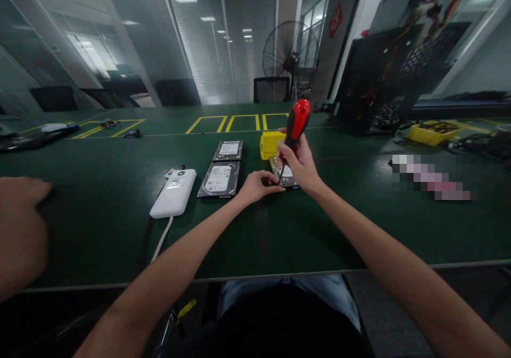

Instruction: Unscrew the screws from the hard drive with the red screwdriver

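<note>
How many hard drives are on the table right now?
3. Two lie side by side left of the hands: a near drive and a far drive. A third drive sits under the screwdriver, partly hidden by the right hand.

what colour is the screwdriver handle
Red and black; the screwdriver, gripped in the right hand, shows in the head view.

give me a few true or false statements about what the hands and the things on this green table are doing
1. The right hand holds a screwdriver with a red and black handle. True.
2. The left hand rests on the white power bank. False: it is at the hard drive under the screwdriver tip.
3. Two more hard drives lie left of the hands. True.
4. The yellow box sits at the table's near edge. False: it is beyond the hands.
5. A fan stands behind the table. True.
</note>
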Available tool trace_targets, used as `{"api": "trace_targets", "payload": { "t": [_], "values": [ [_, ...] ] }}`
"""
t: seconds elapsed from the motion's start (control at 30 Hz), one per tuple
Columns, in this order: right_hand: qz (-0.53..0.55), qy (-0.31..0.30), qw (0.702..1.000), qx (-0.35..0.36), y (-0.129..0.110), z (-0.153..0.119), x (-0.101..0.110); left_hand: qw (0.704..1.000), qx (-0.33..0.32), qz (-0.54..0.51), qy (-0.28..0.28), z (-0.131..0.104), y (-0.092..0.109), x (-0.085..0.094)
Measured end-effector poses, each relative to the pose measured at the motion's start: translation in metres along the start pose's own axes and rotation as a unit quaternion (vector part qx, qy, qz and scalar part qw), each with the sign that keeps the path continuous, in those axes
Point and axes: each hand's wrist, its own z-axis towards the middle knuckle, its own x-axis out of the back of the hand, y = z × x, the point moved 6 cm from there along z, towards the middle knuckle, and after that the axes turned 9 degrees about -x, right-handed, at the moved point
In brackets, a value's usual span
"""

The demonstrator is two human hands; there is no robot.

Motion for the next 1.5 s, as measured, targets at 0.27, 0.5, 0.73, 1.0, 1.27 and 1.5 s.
{"api": "trace_targets", "payload": {
  "t": [0.27, 0.5, 0.73, 1.0, 1.27, 1.5],
  "values": [
    [0.027, -0.029, 0.999, -0.012, 0.0046, 0.0016, -0.0022, 0.999, -0.005, -0.019, -0.028, 0.0013, -0.0014, -0.0003],
    [0.028, -0.039, 0.999, -0.013, 0.0014, 0.0024, -0.0046, 0.999, 0.003, -0.024, -0.034, 0.0019, -0.0018, -0.0003],
    [0.007, -0.017, 1.000, -0.007, 0.0040, 0.0021, -0.0026, 0.996, 0.010, -0.084, -0.039, 0.0027, -0.0009, -0.0008],
    [0.024, -0.023, 0.999, 0.008, -0.0011, 0.0014, -0.0059, 0.994, 0.018, -0.107, -0.031, 0.0038, -0.0051, -0.0036],
    [0.007, -0.026, 1.000, 0.010, -0.0020, 0.0005, -0.0063, 0.995, 0.034, -0.087, -0.028, 0.0019, -0.0009, -0.0010],
    [0.007, -0.009, 1.000, 0.000, -0.0021, 0.0010, -0.0042, 0.995, 0.053, -0.075, -0.041, 0.0009, 0.0013, 0.0005]
  ]
}}
